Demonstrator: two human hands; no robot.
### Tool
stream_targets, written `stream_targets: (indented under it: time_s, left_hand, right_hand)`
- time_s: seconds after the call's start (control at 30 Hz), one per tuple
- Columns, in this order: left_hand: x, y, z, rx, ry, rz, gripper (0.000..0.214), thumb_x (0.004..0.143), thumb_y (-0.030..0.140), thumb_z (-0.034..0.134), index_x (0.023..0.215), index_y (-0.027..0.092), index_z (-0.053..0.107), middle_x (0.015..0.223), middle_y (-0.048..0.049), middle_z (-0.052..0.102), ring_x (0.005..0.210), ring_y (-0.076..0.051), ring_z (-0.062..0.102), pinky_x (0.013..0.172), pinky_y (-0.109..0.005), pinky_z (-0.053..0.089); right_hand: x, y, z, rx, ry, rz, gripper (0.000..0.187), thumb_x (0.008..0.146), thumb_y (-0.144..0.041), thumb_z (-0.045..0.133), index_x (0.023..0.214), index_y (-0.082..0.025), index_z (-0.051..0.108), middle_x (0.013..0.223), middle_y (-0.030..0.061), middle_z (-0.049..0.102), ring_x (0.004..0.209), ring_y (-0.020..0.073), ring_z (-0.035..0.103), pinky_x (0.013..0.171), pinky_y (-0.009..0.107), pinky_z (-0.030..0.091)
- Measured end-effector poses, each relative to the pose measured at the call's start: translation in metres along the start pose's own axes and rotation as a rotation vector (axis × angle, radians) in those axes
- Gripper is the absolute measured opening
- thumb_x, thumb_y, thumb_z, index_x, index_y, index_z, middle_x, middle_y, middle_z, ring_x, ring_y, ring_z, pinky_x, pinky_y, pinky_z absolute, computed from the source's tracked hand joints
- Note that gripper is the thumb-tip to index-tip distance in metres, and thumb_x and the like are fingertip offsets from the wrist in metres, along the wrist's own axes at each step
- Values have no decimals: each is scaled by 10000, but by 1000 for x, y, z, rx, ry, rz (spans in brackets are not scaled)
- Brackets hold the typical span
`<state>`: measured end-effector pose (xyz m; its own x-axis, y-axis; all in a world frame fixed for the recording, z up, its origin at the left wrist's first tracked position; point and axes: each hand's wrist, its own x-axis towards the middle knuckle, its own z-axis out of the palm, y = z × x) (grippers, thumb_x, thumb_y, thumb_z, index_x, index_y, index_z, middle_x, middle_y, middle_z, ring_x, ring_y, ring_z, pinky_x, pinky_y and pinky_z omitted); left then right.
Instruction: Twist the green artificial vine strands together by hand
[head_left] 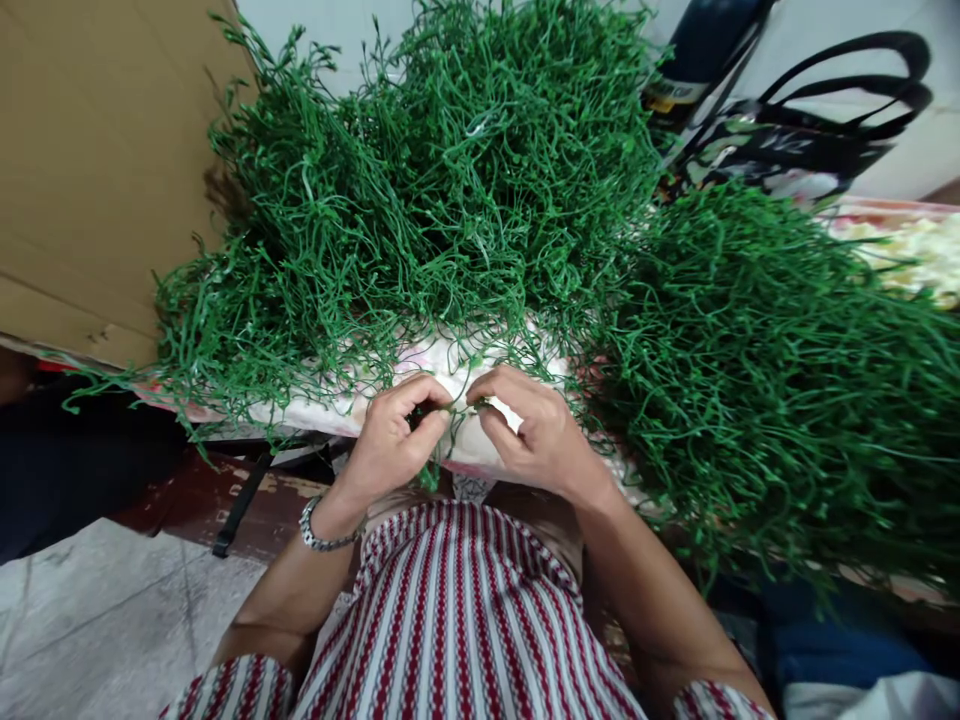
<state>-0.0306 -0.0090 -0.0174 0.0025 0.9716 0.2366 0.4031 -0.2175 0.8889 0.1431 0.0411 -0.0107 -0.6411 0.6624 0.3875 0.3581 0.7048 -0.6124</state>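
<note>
Near the front edge of the cloth-covered surface, my left hand (409, 425) is closed in a pinch on a thin green stem (453, 440), which looks like artificial plant material. Part of the stem hangs below the fingers. A few centimetres to the right, my right hand (525, 425) pinches thumb to forefinger on a small green stem piece (481, 403), mostly hidden by the fingertips. The hands do not touch each other. Just beyond them rises a large tangled heap of green stems (465, 190). Another dense heap (772, 370) lies to the right.
A tall cardboard box (105, 180) stands at the left. Behind the right heap are a dark bottle (697, 60) and a black bag (810, 140) with handles. Pale yellow pieces (915, 250) lie at far right. Loose stems cover parts of the floral cloth (300, 412).
</note>
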Motion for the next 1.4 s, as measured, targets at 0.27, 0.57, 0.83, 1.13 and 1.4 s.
stream_targets:
  time_s: [0.27, 0.57, 0.83, 1.13, 1.4]
  left_hand:
    - [-4, 2, 2, 2, -45, 65, 82, 784, 184, 544, 719, 169, 592, 649, 2, 574, 632, -122, 516, 613, -231, 384]
    - [-13, 0, -8, 122, -228, 113, 106, 774, 132, 537, 709, 168, 613, 610, 2, 597, 568, -109, 527, 570, -213, 382]
    - [-25, 10, -25, 31, -363, 120, 167, 789, 160, 540, 654, 181, 636, 551, -2, 589, 495, -105, 497, 493, -217, 367]
    - [-1, 10, -1, -150, -83, -8, 78, 764, 179, 603, 686, 168, 604, 619, 14, 539, 591, -101, 479, 563, -212, 380]
    - [-9, 2, 29, -169, 61, 127, 97, 772, 112, 585, 733, 190, 631, 683, 1, 516, 679, -119, 495, 611, -236, 392]
  right_hand:
    - [-8, 3, 16, 531, -53, 190, 152, 866, -253, 484, 961, -148, 539, 802, 19, 555, 722, 107, 513, 652, 226, 421]
    - [-24, -5, 2, 322, -150, 147, 119, 855, -184, 485, 833, -137, 592, 736, 23, 572, 671, 102, 517, 615, 214, 390]
    - [-58, -13, -31, 142, -91, 1, 146, 830, -113, 480, 846, -193, 601, 645, 7, 547, 585, 118, 498, 524, 244, 378]
    - [-40, -10, -21, 354, 18, 192, 270, 855, -299, 530, 1098, -187, 563, 869, 44, 572, 608, 101, 476, 547, 244, 399]
    - [-34, -6, 34, 837, 46, 442, 338, 786, -460, 602, 940, -165, 542, 740, -3, 525, 633, 93, 481, 581, 208, 415]
